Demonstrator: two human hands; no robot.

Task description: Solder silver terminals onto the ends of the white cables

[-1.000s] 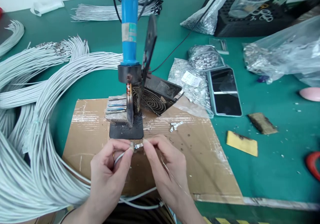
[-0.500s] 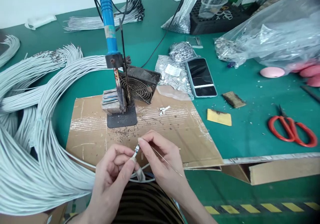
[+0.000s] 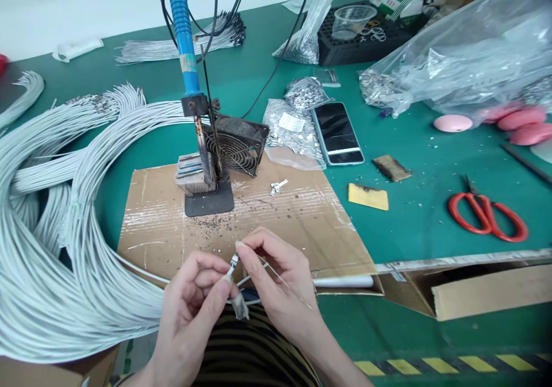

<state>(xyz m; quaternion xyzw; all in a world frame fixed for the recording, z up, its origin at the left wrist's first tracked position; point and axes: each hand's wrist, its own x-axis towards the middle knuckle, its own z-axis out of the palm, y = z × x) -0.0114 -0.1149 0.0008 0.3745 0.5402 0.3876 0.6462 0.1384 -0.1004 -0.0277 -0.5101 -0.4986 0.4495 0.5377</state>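
My left hand point(image 3: 192, 301) pinches the end of a thin white wire, and a small metal terminal point(image 3: 234, 261) sits at its tip. My right hand point(image 3: 276, 275) pinches the same terminal from the other side and also carries a thin strand of solder wire point(image 3: 287, 283). Both hands hover over the near edge of a cardboard sheet point(image 3: 302, 226). A blue-handled soldering iron point(image 3: 185, 48) stands upright in its stand point(image 3: 209, 200) just beyond, with a small black fan point(image 3: 235, 145) behind it. A few loose terminals point(image 3: 278, 186) lie on the cardboard.
Large bundles of white wires point(image 3: 56, 203) curve along the left. Bags of metal terminals point(image 3: 297, 128), a phone point(image 3: 337, 132), sponge pieces point(image 3: 368, 196), red scissors point(image 3: 487, 214), pink pads point(image 3: 452, 123) and a big plastic bag point(image 3: 466, 65) lie on the green table. A cardboard box point(image 3: 487, 286) sits at the near right.
The view pulled back and shifted right, bringing the scissors and the box into sight. My hands came away from the iron's stand toward me, still pinching the wire end and terminal.
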